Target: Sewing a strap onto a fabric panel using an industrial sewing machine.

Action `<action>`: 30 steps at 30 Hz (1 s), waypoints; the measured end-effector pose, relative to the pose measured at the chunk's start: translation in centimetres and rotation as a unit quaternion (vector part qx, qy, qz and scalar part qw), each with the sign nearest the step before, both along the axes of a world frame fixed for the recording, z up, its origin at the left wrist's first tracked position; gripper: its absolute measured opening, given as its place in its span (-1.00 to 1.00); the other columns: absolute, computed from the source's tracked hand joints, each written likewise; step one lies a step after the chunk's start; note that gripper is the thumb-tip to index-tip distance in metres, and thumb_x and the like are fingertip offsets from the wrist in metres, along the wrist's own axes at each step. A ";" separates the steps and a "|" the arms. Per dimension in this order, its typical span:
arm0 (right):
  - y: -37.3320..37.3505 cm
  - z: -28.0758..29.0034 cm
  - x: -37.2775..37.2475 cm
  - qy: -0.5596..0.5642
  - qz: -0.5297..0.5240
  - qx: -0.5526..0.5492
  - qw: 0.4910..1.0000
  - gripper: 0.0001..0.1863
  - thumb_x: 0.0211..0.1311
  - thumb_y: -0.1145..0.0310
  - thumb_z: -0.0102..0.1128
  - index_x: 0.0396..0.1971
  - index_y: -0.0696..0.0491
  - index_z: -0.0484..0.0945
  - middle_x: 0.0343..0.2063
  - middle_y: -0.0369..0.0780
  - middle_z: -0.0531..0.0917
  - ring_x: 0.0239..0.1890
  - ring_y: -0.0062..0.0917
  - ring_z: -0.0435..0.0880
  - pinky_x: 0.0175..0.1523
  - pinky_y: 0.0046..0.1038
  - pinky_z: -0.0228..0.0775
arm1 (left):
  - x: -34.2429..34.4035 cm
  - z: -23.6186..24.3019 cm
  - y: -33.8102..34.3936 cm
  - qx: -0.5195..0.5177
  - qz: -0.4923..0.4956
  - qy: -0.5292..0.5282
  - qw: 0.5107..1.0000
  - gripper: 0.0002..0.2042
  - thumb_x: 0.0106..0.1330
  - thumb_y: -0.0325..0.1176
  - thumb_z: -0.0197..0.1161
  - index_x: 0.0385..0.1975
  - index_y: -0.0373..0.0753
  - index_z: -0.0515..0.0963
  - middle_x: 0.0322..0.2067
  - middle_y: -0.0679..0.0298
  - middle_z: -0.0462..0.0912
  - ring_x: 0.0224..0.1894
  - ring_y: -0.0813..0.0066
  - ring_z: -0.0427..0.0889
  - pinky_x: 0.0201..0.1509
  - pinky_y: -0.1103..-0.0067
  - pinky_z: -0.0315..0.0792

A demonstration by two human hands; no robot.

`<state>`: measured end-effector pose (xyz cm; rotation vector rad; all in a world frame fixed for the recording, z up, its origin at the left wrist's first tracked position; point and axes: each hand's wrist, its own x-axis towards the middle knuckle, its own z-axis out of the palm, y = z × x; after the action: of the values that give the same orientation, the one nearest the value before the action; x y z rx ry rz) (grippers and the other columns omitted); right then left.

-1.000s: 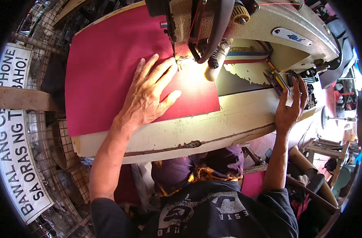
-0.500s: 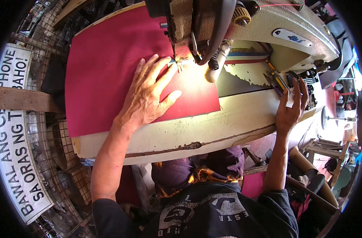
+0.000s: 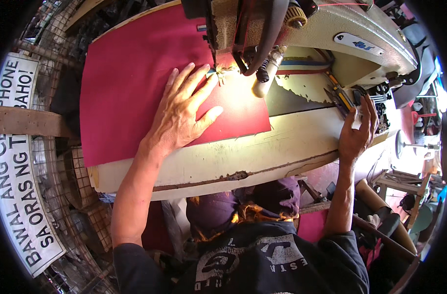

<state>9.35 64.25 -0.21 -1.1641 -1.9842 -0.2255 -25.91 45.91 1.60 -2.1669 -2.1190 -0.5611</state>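
A dark red sheet of material [image 3: 130, 88] lies across the pale bed of a sewing machine [image 3: 326, 29]. My left hand [image 3: 181, 112] rests flat on the sheet, fingers spread. Its fingertips are close to the brightly lit presser foot [image 3: 220, 73], where a small bit of striped ribbon shows beside them. At the right, my right hand [image 3: 358, 130] has its fingers stretched out, and no held thing shows in it. Those fingertips are next to a yellow-and-black hand tool [image 3: 345, 98] and other small tools, partly overlapping a dark item there.
Striped ribbon [image 3: 306, 65] runs under the machine arm. A lamp tube [image 3: 267, 81] hangs close to the needle area. The table's front edge [image 3: 238, 175] is chipped. To the left stand wire mesh and a white sign [image 3: 25, 196]; a wooden stand [image 3: 409, 186] is at the far right.
The whole view has shifted slightly. Both hands keep nearly the same places and poses, and the red sheet has not visibly moved on the machine bed.
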 end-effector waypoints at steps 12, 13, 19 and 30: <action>-0.1 -0.6 0.1 -0.037 -0.052 0.017 0.998 -0.80 0.34 0.43 0.22 -0.12 0.07 0.73 0.09 -0.30 0.71 0.13 -0.38 0.65 0.25 -0.33 0.42 | 0.2 -0.4 -0.4 0.013 -0.003 0.003 1.000 -0.43 0.32 -0.16 0.33 0.29 -0.26 0.46 0.33 0.04 0.40 0.45 -0.01 0.24 0.57 0.10 0.03; -0.1 -0.6 0.1 -0.056 -0.067 0.023 0.996 -0.80 0.34 0.42 0.22 -0.12 0.07 0.73 0.09 -0.30 0.71 0.12 -0.38 0.67 0.24 -0.33 0.44 | 0.3 -0.4 -0.4 0.013 0.000 0.003 1.000 -0.43 0.32 -0.16 0.33 0.30 -0.25 0.46 0.33 0.05 0.40 0.45 -0.01 0.24 0.57 0.09 0.03; -0.1 -0.6 0.1 -0.025 -0.061 -0.004 0.998 -0.80 0.31 0.42 0.23 -0.13 0.10 0.73 0.09 -0.26 0.71 0.15 -0.35 0.65 0.30 -0.28 0.37 | 0.4 -0.1 -0.5 -0.007 0.009 0.009 1.000 -0.42 0.33 -0.13 0.31 0.31 -0.24 0.45 0.36 0.05 0.37 0.46 -0.01 0.22 0.57 0.09 0.02; -0.2 -0.6 0.2 -0.048 -0.050 0.029 0.997 -0.76 0.32 0.43 0.23 -0.05 0.06 0.72 0.15 -0.26 0.66 0.22 -0.35 0.59 0.31 -0.27 0.35 | 1.5 0.4 -1.9 -0.013 -0.007 -0.007 1.000 -0.40 0.34 -0.06 0.27 0.31 -0.26 0.45 0.38 0.05 0.34 0.46 -0.03 0.21 0.57 0.07 0.00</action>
<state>9.50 64.08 -0.79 -1.2369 -1.9909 -0.3951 -24.39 43.96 1.99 -2.2005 -2.1309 -0.5561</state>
